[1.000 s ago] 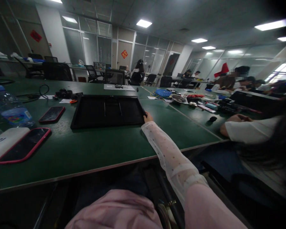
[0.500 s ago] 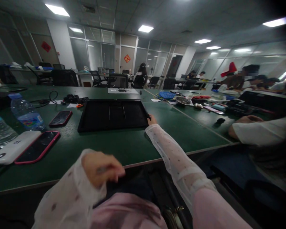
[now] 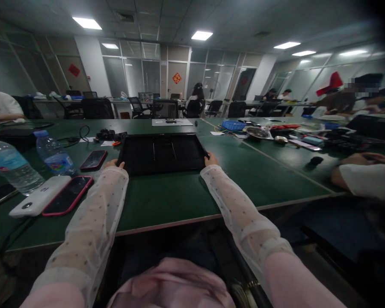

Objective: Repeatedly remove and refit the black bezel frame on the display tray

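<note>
A black, rectangular, tray-like panel [image 3: 137, 155] with a raised rim lies on the green table. Two thin light rods stand out near its middle; what exactly it is, I cannot tell. My left hand [image 3: 114, 164] grips its near left corner, with the thumb on the rim. On the opposite side, my right hand [image 3: 211, 159] has its fingers round the right edge. Both forearms are in sheer white dotted sleeves. Just left of my left hand lies a dark phone [image 3: 94, 160], and nearer me a phone in a pink-red case [image 3: 69, 196].
Two water bottles [image 3: 55, 155] and a white power bank [image 3: 40, 196] stand or lie at the left. Behind the panel are black cables and a grey-white sheet [image 3: 172, 122]. A blue basket [image 3: 233, 125] and a metal bowl [image 3: 256, 133] sit back right. A co-worker's arm [image 3: 367, 175] rests at right.
My left hand has come up from above my lap and taken hold of the panel's left corner. My right hand stays on the right edge. The view has turned slightly left.
</note>
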The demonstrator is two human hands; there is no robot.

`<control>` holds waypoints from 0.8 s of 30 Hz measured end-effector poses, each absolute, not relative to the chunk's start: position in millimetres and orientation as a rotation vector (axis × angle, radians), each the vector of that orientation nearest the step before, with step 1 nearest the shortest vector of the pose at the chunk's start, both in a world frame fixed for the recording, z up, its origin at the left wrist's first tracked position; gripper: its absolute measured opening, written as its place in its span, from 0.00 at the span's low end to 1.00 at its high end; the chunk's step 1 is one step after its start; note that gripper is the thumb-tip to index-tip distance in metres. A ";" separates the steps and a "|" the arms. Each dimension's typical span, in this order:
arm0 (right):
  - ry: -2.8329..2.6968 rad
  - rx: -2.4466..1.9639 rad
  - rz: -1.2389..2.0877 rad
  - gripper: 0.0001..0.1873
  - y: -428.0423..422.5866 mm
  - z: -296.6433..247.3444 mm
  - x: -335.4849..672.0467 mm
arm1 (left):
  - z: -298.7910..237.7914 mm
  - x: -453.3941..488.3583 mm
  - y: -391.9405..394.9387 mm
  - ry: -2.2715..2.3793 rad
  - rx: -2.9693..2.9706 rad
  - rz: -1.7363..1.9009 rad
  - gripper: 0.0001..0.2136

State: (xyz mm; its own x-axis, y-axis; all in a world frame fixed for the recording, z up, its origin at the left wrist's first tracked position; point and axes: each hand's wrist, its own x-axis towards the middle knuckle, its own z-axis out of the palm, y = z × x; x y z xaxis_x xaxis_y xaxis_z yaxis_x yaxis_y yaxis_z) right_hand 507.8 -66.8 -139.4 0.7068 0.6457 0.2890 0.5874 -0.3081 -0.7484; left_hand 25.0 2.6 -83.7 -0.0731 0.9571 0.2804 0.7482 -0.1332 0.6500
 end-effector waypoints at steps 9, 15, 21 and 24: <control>-0.943 -2.108 0.106 0.25 -69.8 -118.8 492.6 | -92.7 18.4 12.4 1.803 1.846 1.028 0.15; -0.974 -2.101 0.104 0.27 -67.4 -121.1 496.2 | -100.1 14.1 27.1 1.841 1.853 0.973 0.19; -0.977 -2.030 0.095 0.26 -65.1 -132.3 500.1 | -103.3 10.8 32.5 1.889 1.861 0.934 0.20; -1.003 -1.986 0.084 0.22 -66.7 -121.8 501.1 | -102.2 12.0 29.9 1.889 1.819 0.975 0.18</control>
